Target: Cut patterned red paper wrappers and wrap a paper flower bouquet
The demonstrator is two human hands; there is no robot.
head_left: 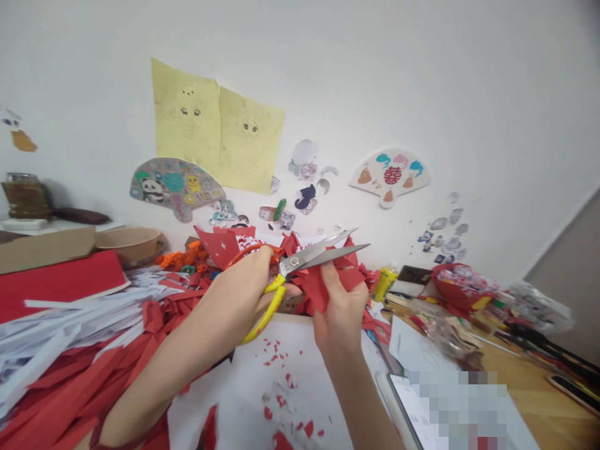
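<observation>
Scissors with one red and one yellow handle are in my left hand, its fingers wrapped through the loops. Their blades are slightly parted and point right, over the red paper. My right hand pinches a piece of red paper between thumb and fingers, just below the blades. Whether the blades touch the paper, I cannot tell. Small red paper scraps lie on the white sheet beneath my hands.
Red and white paper strips pile up at left, beside a red-and-cardboard box and a round bowl. A yellow bottle stands behind my right hand. A phone lies at lower right. Fan-shaped cutouts hang on the wall.
</observation>
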